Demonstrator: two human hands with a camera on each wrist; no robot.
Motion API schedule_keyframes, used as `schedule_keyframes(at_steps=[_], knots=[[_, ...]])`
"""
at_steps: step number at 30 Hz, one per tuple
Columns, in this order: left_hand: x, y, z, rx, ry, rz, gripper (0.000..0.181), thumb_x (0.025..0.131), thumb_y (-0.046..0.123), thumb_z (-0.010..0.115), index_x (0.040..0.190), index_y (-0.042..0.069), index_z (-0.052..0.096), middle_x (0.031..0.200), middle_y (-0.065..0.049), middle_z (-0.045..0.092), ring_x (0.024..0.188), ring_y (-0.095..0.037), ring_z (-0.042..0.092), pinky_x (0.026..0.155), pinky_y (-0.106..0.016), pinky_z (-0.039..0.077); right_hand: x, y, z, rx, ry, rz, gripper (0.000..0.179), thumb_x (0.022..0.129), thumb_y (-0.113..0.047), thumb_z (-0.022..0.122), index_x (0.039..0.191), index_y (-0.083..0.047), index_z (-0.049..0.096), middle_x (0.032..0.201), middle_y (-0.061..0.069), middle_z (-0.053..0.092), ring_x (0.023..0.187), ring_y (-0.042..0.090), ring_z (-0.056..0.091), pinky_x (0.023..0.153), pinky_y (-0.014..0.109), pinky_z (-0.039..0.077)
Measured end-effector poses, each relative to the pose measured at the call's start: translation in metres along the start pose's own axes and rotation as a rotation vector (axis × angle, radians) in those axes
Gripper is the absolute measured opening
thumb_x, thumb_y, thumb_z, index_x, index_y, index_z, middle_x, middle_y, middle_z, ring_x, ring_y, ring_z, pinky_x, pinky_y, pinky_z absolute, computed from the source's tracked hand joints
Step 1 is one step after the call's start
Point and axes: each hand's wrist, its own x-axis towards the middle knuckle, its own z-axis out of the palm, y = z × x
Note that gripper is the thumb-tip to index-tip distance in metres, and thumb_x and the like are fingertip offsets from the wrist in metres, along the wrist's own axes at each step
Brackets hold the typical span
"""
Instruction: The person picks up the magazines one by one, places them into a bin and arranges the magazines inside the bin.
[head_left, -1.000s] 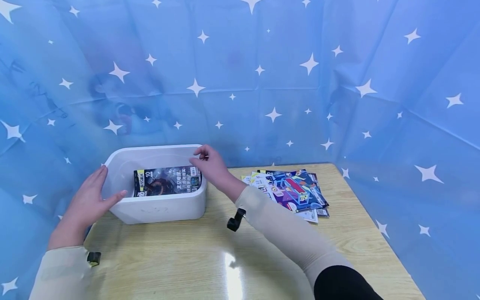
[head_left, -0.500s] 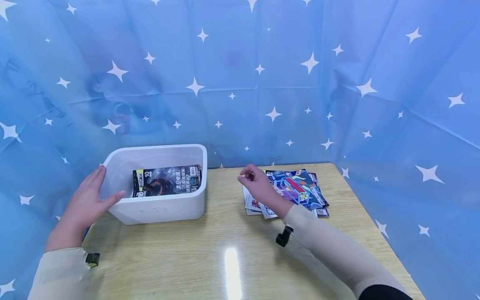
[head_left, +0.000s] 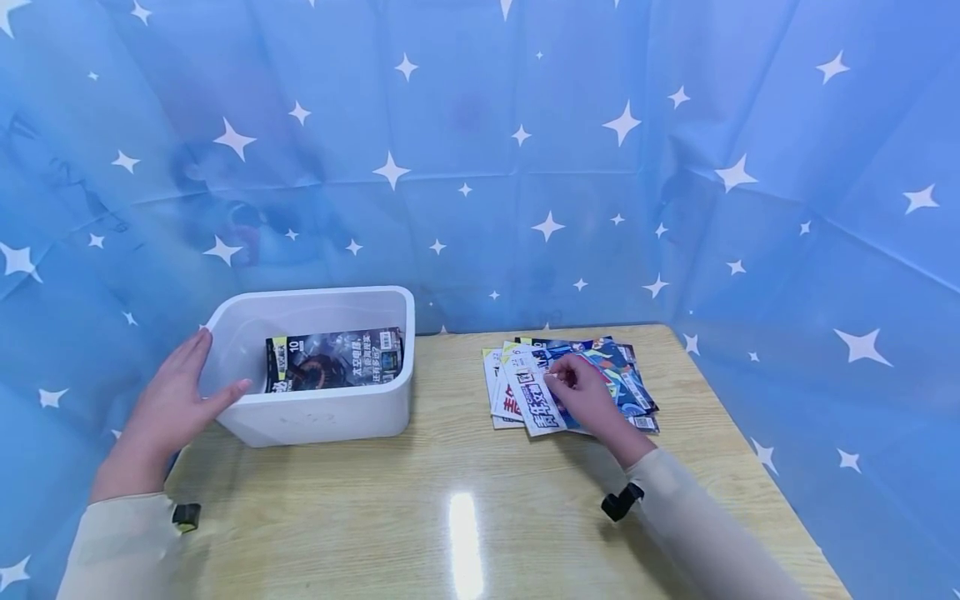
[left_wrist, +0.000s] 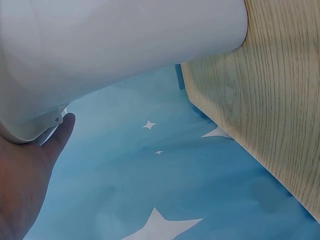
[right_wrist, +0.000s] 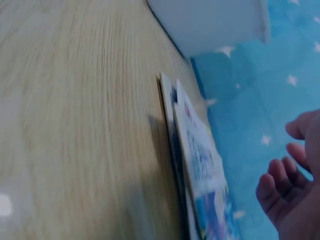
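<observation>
A white plastic bin [head_left: 322,418] stands at the left of the table. Inside it lies a dark magazine [head_left: 330,364] with a yellow strip on its cover. My left hand [head_left: 161,417] rests against the bin's near left corner, thumb across the rim, fingers extended along the outside. In the left wrist view, a fingertip touches the underside of the rim. My right hand [head_left: 588,396] hovers over a fanned pile of magazines [head_left: 542,408] at the right, fingers loosely bent. The right wrist view shows nothing between its fingers and thumb, and the hand apart from the pile.
The wooden table [head_left: 360,517] extends forward and right of the bin. Behind it and at both sides hangs a blue curtain [head_left: 465,125] with white stars. Small black wrist cameras, such as the right one [head_left: 622,502], stick out below the sleeves.
My right hand has moved from the bin's right rim across to the magazines at the right. My left hand and the bin stay where they were.
</observation>
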Motion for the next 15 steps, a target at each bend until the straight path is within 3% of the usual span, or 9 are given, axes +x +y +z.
schedule_keyframes(at_steps=[8,15], knots=[[0.001,0.001,0.001,0.000,0.008,0.003,0.110,0.105,0.055,0.071,0.174,-0.004,0.009,0.180,-0.033,0.010,0.163,-0.060,0.012,0.123,-0.084,0.016,-0.009,0.027,-0.022,-0.041,0.034,0.037,0.013,0.111,-0.025,0.070,0.116,-0.013,0.068,0.101,0.010,0.060,0.087,0.027,0.055,0.069,0.033,0.048],[0.001,0.001,0.000,0.008,0.004,-0.006,0.110,0.105,0.056,0.070,0.174,-0.004,0.009,0.180,-0.033,0.010,0.164,-0.059,0.011,0.124,-0.084,0.015,-0.012,0.035,-0.034,-0.052,0.071,0.068,0.017,0.112,-0.027,0.069,0.118,-0.011,0.068,0.106,0.011,0.062,0.094,0.028,0.057,0.074,0.032,0.050]])
